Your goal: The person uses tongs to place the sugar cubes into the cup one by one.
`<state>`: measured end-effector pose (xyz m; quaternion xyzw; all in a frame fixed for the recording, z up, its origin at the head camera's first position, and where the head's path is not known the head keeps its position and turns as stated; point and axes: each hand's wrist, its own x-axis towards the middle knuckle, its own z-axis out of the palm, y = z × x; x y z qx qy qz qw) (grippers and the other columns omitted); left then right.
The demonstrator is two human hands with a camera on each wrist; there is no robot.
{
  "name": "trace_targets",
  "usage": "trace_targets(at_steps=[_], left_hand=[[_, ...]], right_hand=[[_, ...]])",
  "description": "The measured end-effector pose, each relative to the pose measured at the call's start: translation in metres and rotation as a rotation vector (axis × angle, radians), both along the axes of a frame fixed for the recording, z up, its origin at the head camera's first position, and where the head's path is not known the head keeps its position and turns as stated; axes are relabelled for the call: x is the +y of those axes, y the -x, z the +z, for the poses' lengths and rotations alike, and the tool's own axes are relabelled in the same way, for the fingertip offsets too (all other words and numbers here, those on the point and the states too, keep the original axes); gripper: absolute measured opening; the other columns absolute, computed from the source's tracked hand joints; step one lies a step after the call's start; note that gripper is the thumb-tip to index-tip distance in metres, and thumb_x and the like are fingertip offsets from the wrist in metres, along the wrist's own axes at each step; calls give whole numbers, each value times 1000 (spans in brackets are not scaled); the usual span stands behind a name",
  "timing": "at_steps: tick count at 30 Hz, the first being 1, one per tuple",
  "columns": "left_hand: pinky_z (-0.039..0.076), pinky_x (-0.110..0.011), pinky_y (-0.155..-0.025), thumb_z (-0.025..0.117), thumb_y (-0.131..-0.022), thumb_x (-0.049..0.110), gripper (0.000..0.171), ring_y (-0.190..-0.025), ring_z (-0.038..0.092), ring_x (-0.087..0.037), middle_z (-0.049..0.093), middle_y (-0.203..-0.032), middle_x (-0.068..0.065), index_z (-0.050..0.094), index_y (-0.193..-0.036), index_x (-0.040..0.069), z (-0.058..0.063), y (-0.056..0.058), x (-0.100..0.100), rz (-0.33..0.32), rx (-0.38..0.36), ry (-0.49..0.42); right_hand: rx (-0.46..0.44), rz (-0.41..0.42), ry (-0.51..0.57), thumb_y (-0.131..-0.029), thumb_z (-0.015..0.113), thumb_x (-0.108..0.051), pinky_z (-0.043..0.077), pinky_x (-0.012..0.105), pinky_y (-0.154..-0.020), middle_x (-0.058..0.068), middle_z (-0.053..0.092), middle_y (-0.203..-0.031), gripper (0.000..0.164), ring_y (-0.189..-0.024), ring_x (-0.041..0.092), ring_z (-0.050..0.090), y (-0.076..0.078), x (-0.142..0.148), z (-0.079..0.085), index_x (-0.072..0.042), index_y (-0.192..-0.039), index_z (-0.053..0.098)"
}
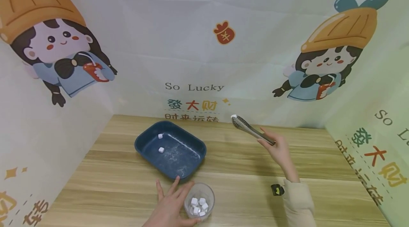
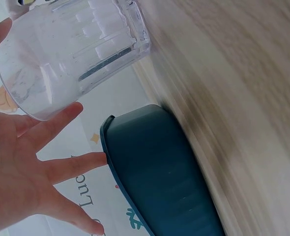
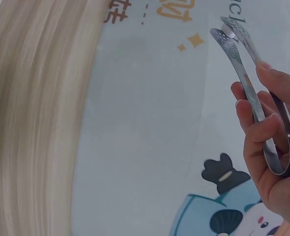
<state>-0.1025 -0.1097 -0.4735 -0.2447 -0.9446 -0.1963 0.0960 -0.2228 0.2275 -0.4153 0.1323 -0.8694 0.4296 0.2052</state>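
Observation:
My right hand (image 1: 278, 148) grips metal tongs (image 1: 250, 129) held above the right part of the table. Between their perforated tips sits a small white cube (image 3: 228, 31). A clear cup (image 1: 208, 193) with several white cubes (image 1: 196, 210) stands near the front edge. Around its side, my left hand (image 1: 170, 207) holds it between thumb and index finger, the other fingers spread. One of those fingers touches the rim of a dark blue tray (image 2: 155, 162). Inside the tray lie two white cubes, one nearer (image 1: 161, 150) and one farther back (image 1: 160, 136).
A small black object with a yellow-green mark (image 1: 277, 189) lies on the wooden table (image 1: 236, 170) beside the right sleeve. Printed cloth walls (image 1: 143, 42) with cartoon figures enclose the back and both sides.

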Motion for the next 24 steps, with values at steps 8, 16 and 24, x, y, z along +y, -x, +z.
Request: trace_targets(at_steps=[8,16,24], left_hand=[[7,-80,-85,66,-58,65,91,-122,40,-42,55,-124,-2,45,-128,12,-1,1,0,-2,-10,9],[7,-80,-84,64,-59,67,91,-122,40,-42,55,-125,-4,45,-128,12,0,1,0,-7,-26,12],[8,-80,-84,65,-58,67,90,-121,41,-42,56,-124,-4,46,-127,11,0,1,0,-7,-8,8]], right_hand=[[139,-45,-39,-72,69,1,37,12,-46,22,67,-87,40,-59,-5,44,-28,11,9,2,-111,61],[305,-40,-23,-64,70,12,32,10,-42,19,66,-81,46,-55,-7,40,-61,19,23,3,-109,62],[414,-40,-41,-58,74,11,27,10,-38,-12,64,-86,53,-49,-8,33,-90,30,34,-2,-108,64]])
